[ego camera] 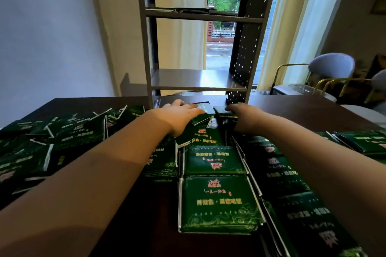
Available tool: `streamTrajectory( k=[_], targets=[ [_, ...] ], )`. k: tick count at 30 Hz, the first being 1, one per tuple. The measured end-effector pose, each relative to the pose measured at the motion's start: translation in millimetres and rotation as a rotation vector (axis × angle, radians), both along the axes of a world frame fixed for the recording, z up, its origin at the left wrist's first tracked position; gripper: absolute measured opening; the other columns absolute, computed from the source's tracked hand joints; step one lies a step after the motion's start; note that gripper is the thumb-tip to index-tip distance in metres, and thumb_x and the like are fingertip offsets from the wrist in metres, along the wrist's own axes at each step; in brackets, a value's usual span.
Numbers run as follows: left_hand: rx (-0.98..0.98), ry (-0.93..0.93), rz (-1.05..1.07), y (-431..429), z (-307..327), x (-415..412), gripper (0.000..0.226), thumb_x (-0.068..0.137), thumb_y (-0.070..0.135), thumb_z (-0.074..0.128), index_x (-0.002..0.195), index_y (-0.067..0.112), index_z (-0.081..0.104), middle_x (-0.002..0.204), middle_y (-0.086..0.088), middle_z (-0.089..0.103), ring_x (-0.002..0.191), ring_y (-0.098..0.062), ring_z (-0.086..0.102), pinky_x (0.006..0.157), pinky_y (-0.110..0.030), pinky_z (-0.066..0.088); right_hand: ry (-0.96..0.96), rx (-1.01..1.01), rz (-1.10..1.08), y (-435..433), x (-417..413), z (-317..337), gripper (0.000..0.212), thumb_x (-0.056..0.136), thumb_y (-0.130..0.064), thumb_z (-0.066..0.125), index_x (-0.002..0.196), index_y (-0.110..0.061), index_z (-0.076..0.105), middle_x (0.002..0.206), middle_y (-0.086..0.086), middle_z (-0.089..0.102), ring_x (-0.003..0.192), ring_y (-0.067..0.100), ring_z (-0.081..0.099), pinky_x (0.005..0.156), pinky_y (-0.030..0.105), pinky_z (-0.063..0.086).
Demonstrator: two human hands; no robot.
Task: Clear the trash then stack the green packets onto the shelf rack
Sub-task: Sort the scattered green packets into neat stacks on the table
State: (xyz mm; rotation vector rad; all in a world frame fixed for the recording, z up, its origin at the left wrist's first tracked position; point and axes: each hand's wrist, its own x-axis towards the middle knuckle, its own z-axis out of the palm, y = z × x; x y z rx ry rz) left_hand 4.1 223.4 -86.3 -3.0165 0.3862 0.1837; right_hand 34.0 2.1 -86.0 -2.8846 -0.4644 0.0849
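left hand (179,118) flat on green packet (205,107); right hand (245,118) grips neighbouring packet (222,110) below shelf rack (188,79)

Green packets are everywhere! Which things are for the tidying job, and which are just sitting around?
For the job: glossy green square packets, grey metal shelf rack, left hand, right hand.
Just sitting around: grey padded chairs with gold frames, cream curtains.

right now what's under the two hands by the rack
Green packets: the left hand rests on one, the right hand touches another, with more piled below. Their palms hide how the packets are held, and the pile covers the table there.
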Motion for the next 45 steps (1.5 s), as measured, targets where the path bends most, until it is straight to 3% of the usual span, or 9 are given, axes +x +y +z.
streamTrajectory(
  k=[5, 9, 15, 19, 22, 31, 36, 43, 45],
  targets=[
    [0.141, 0.118, 0.034, -5, 4, 26, 0.117, 0.079, -0.008, 0.064, 0.151, 0.053, -0.005, 0.167, 0.002, -0.006, 0.152, -0.035, 0.001, 0.115, -0.062, 0.028, 0.068, -0.080, 0.073, 16, 21, -8, 0.081, 0.091, -0.012, 0.066, 0.156, -0.010, 0.018, 0.158, 0.017, 0.023, 0.142, 0.036, 0.033, 0.116, 0.042, 0.033],
    [0.218, 0.230, 0.065, -11, 7, 40, 0.123, 0.080, 0.003, 0.072, 0.149, 0.052, -0.017, 0.166, 0.001, -0.015, 0.152, -0.035, -0.003, 0.118, -0.058, 0.025, 0.136, -0.153, 0.030, 20, 38, -23, 0.078, 0.093, -0.019, 0.066, 0.154, -0.009, 0.020, 0.152, 0.020, 0.033, 0.131, 0.036, 0.045, 0.102, 0.040, 0.046],
    [0.226, 0.265, 0.060, -18, 8, 47, 0.123, 0.079, -0.003, 0.072, 0.153, 0.045, -0.014, 0.165, -0.006, 0.005, 0.146, -0.040, 0.023, 0.108, -0.050, 0.043, -0.022, -0.276, 0.054, 17, 49, -24, 0.028, 0.095, -0.021, 0.061, 0.119, -0.005, 0.059, 0.114, 0.015, 0.062, 0.110, 0.033, 0.056, 0.091, 0.037, 0.045],
    [0.338, 0.224, 0.029, -18, 11, 50, 0.118, 0.078, 0.007, 0.075, 0.156, 0.040, -0.005, 0.162, -0.005, 0.009, 0.143, -0.038, 0.027, 0.108, -0.050, 0.042, -0.126, -0.248, 0.057, 15, 49, -22, 0.014, 0.094, -0.013, 0.060, 0.104, -0.004, 0.063, 0.104, 0.016, 0.063, 0.089, 0.029, 0.057, 0.077, 0.035, 0.047],
    [0.363, 0.204, 0.004, -20, 17, 46, 0.107, 0.077, 0.008, 0.077, 0.157, 0.036, 0.012, 0.150, -0.008, 0.026, 0.133, -0.036, 0.039, 0.103, -0.047, 0.046, -0.224, -0.195, 0.056, 12, 46, -17, 0.013, 0.091, -0.012, 0.062, 0.102, -0.005, 0.062, 0.103, 0.015, 0.065, 0.093, 0.033, 0.061, 0.078, 0.037, 0.051],
    [0.027, 0.291, 0.030, -3, 18, 41, 0.056, 0.077, -0.004, 0.072, 0.115, 0.024, 0.042, 0.117, -0.012, 0.051, 0.088, -0.026, 0.056, 0.063, -0.035, 0.052, -0.484, -0.136, 0.164, 17, 13, 1, 0.035, 0.087, -0.016, 0.062, 0.120, -0.009, 0.054, 0.113, 0.011, 0.061, 0.099, 0.033, 0.059, 0.067, 0.033, 0.039],
    [-0.148, 0.238, 0.087, 7, 17, 31, 0.082, 0.077, 0.005, 0.076, 0.144, 0.025, 0.032, 0.125, -0.009, 0.053, 0.107, -0.029, 0.060, 0.089, -0.047, 0.057, -0.589, -0.071, 0.245, 39, -10, 4, 0.035, 0.090, -0.028, 0.060, 0.120, -0.013, 0.052, 0.112, 0.006, 0.059, 0.101, 0.029, 0.057, 0.066, 0.033, 0.033],
    [-0.326, 0.141, 0.234, 19, 13, 22, 0.102, 0.087, 0.019, 0.073, 0.156, 0.010, -0.002, 0.126, -0.015, 0.056, 0.107, -0.027, 0.060, 0.087, -0.035, 0.055, -0.047, 0.045, 0.212, 65, -20, 0, 0.078, 0.081, -0.081, 0.048, 0.129, -0.021, 0.058, 0.114, 0.004, 0.050, 0.104, 0.023, 0.054, 0.090, 0.038, 0.051],
    [-0.357, 0.151, 0.245, 21, 12, 21, 0.091, 0.088, 0.020, 0.072, 0.155, 0.008, 0.010, 0.125, -0.015, 0.056, 0.106, -0.026, 0.061, 0.091, -0.037, 0.055, 0.058, 0.225, 0.151, 64, -16, 0, 0.071, 0.090, -0.074, 0.040, 0.130, -0.020, 0.061, 0.115, 0.007, 0.054, 0.099, 0.023, 0.057, 0.087, 0.036, 0.051]
  ],
)
